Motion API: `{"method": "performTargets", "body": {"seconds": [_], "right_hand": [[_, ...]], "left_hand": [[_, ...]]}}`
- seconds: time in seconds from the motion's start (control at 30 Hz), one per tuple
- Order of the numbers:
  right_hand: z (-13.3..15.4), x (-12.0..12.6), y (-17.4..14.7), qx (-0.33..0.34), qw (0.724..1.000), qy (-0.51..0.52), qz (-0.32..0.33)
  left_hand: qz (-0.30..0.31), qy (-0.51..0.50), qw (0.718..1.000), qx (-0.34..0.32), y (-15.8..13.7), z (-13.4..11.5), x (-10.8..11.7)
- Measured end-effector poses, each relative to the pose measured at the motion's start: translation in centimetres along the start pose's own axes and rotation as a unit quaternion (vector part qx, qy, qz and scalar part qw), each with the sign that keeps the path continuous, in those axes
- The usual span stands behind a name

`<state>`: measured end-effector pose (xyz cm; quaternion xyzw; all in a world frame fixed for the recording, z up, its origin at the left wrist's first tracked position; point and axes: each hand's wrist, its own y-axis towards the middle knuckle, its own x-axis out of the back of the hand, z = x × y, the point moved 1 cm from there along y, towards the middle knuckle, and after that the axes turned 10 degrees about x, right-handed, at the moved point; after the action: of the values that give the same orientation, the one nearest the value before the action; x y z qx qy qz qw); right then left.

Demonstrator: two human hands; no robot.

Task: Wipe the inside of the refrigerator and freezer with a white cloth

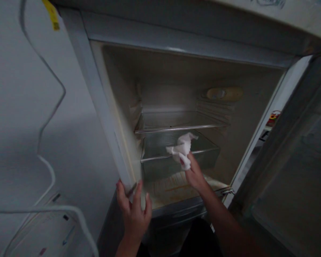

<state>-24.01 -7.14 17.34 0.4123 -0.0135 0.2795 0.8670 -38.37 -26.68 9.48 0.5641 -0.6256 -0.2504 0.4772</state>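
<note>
A refrigerator compartment (171, 75) stands open in front of me. My right hand (195, 175) reaches inside, closed on a crumpled white cloth or tissue (182, 148); which of the two I cannot tell. The cloth is in front of the lower glass shelf (155, 158); whether it touches the shelf is unclear. Above that lies the upper glass shelf (173, 127). My left hand (135, 210) rests with fingers spread at the lower left edge of the refrigerator frame (109, 117). Brownish stains (176, 191) mark the compartment floor.
The open refrigerator door (296, 160) hangs at the right. A yellowish lamp cover (224, 94) sits on the inner right wall. Along the white wall at the left hangs a pale cable (53, 114), with a thicker cable (56, 208) below. My dark-clothed knee (200, 235) is near the bottom.
</note>
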Motion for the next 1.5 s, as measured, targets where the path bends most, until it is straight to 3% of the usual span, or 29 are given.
{"method": "performTargets", "body": {"seconds": [0.07, 0.1, 0.17, 0.2, 0.27, 0.4, 0.5, 0.6, 0.7, 0.83, 0.93, 1.0, 1.13, 1.3, 1.4, 1.5], "right_hand": [[-1.0, -3.3, -4.8, -0.16, 0.969, 0.183, -0.036], [-1.2, -4.8, -7.0, -0.243, 0.933, 0.263, -0.031], [-1.0, -7.0, -10.4, -0.348, 0.855, 0.383, -0.044], [-0.6, -7.7, -11.4, -0.373, 0.824, 0.424, -0.045], [0.5, -8.0, -12.3, -0.385, 0.79, 0.475, -0.041], [2.4, -6.7, -12.2, -0.391, 0.766, 0.51, 0.002], [2.4, -6.1, -12.8, -0.394, 0.772, 0.499, 0.007], [1.3, -5.8, -13.9, -0.396, 0.787, 0.472, -0.029], [-0.5, -5.1, -14.9, -0.391, 0.805, 0.439, -0.075], [-2.2, -3.6, -15.7, -0.363, 0.838, 0.39, -0.116], [-2.0, -2.7, -15.7, -0.325, 0.862, 0.384, -0.064], [-1.1, -2.6, -15.4, -0.291, 0.875, 0.388, 0.018], [0.2, -3.2, -14.4, -0.238, 0.906, 0.323, 0.137], [-0.7, -3.1, -14.1, -0.237, 0.931, 0.262, 0.092], [-1.5, -2.5, -14.4, -0.233, 0.941, 0.236, 0.063], [-1.8, -2.1, -14.7, -0.221, 0.953, 0.199, 0.063]], "left_hand": [[0.046, -0.01, 0.999, 0.022, -0.4, -1.6, 1.2], [0.06, -0.015, 0.998, 0.027, -0.5, -2.0, 1.7], [0.083, -0.021, 0.996, 0.034, -0.7, -2.4, 2.5], [0.096, -0.023, 0.994, 0.036, -0.7, -2.5, 2.8], [0.122, -0.022, 0.991, 0.042, -1.0, -2.6, 3.2], [0.197, -0.062, 0.978, 0.028, -2.6, -3.7, 3.0], [0.225, -0.132, 0.963, 0.061, -4.0, -4.5, 2.0], [0.218, -0.179, 0.95, 0.13, -4.4, -4.7, 1.1], [0.254, -0.201, 0.929, 0.182, -4.0, -4.5, 0.7], [0.266, -0.193, 0.928, 0.177, -3.5, -4.6, 1.5], [0.253, -0.161, 0.945, 0.127, -3.2, -5.0, 2.4], [0.249, -0.13, 0.956, 0.091, -3.1, -5.2, 2.9], [0.29, -0.078, 0.951, 0.075, -2.6, -5.3, 3.2], [0.38, -0.059, 0.916, 0.113, -2.4, -5.2, 3.3], [0.383, -0.127, 0.904, 0.143, -2.7, -5.3, 3.2], [0.425, -0.192, 0.864, 0.193, -3.2, -5.5, 2.7]]}}
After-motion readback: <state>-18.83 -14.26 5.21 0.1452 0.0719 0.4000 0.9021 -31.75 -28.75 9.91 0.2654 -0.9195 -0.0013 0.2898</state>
